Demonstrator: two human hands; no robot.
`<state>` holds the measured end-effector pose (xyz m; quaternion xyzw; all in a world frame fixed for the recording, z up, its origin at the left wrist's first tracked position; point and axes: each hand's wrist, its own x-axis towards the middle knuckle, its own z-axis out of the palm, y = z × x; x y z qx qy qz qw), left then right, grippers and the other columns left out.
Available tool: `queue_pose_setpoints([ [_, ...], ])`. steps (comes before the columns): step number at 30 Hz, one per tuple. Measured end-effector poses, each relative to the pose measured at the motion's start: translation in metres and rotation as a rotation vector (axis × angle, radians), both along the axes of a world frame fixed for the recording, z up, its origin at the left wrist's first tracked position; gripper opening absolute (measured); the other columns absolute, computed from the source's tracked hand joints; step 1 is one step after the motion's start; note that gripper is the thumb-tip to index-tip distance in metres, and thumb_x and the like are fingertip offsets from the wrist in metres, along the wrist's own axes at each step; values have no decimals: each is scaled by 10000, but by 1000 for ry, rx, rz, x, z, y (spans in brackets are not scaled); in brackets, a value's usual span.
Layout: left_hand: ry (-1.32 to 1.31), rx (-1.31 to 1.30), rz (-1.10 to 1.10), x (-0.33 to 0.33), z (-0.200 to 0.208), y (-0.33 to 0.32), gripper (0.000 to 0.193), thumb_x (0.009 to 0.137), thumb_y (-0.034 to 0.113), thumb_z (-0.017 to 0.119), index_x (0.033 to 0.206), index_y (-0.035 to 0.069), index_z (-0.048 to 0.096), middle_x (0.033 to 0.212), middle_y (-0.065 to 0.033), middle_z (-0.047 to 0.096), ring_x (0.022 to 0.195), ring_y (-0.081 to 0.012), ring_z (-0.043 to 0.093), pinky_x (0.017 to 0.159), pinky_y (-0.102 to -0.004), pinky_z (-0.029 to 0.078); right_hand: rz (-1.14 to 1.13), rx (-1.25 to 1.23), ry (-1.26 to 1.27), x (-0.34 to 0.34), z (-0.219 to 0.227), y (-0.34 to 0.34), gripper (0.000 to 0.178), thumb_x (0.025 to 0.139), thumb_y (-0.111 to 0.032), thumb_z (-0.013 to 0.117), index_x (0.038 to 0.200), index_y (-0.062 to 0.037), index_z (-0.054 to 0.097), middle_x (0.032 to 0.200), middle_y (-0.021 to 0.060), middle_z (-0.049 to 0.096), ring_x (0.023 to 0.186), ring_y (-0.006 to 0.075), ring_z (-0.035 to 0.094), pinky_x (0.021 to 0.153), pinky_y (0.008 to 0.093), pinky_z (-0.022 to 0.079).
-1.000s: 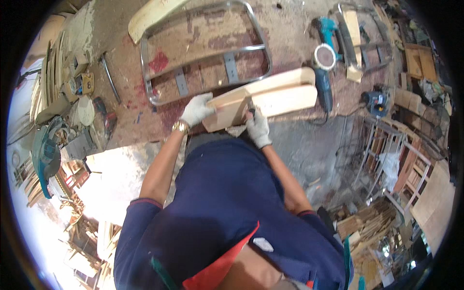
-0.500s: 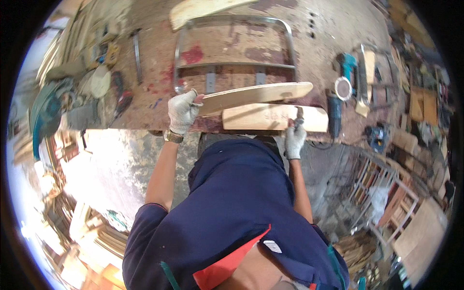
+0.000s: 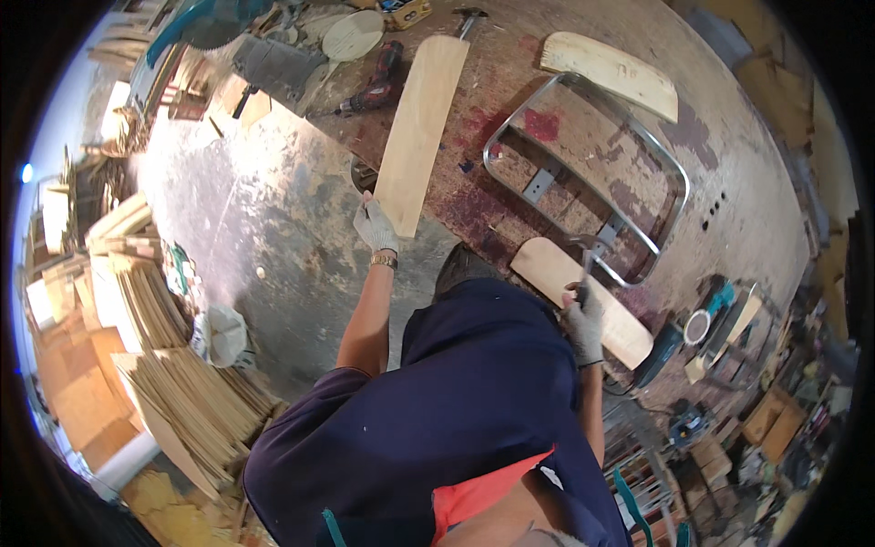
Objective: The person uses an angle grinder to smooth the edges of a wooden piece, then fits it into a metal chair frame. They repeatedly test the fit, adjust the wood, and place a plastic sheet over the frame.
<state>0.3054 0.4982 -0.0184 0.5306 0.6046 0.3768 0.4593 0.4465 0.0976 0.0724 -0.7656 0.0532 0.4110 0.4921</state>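
Observation:
My left hand [image 3: 374, 223], in a white glove with a watch at the wrist, grips the near end of a long pale wooden board [image 3: 422, 128]. The board extends away from me over the left part of the workbench, its near end past the bench edge. My right hand [image 3: 584, 328], also gloved, is closed around a hammer [image 3: 588, 260], whose head is up above a second wooden board [image 3: 620, 330]. That board, round-ended, rests at the bench's near edge, partly covered by the hand. Just beyond lies a metal frame [image 3: 670, 164] with crossbars and small plates.
A third board [image 3: 611, 73] lies beyond the frame. At left on the bench are a red-black drill [image 3: 375, 84], a round disc [image 3: 354, 35] and another hammer [image 3: 468, 20]. A teal grinder [image 3: 711, 310] sits at right. Stacked wood slats [image 3: 178, 410] stand on the floor at left.
My view has turned left. My left hand has swung its board leftward, away from the second board, so it points away from me. The right hand keeps hold of the hammer.

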Motion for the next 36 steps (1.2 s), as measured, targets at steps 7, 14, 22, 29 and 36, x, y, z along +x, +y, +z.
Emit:
queue_pose_setpoints([
  [7,82,62,-11,-32,-74,-42,462,1010,401,619,945,-51,687,814,-109,683,755,-168,577,696,-375,466,618,-177,-455,27,15,65,280,896,-204,635,1129,-69,562,786,224,648,765,447,645,680,497,477],
  [14,173,-145,196,22,-90,-30,534,900,385,743,1222,-17,604,955,-108,684,864,-215,630,808,-358,499,779,-109,-599,43,15,151,310,981,-248,577,1226,-59,550,834,305,655,860,516,648,693,583,467],
  [22,170,-104,84,48,-86,-26,769,806,457,820,1386,50,523,1050,-183,680,928,-338,662,833,-438,511,617,-9,-750,34,-34,235,298,1025,-287,532,1149,-18,563,876,328,659,869,527,643,718,585,489],
  [29,157,-145,35,48,-74,-27,822,845,379,803,1482,30,418,1093,-187,675,950,-336,660,845,-433,514,847,-78,-782,43,-54,245,351,1012,-308,547,1190,-8,513,820,309,668,793,526,648,662,603,489],
  [36,186,49,37,51,-63,-29,820,845,292,825,1498,20,411,1040,-161,678,898,-252,657,782,-376,526,1029,-262,-832,22,-50,235,297,991,-285,587,1123,-29,517,696,263,654,652,463,664,564,577,508],
])
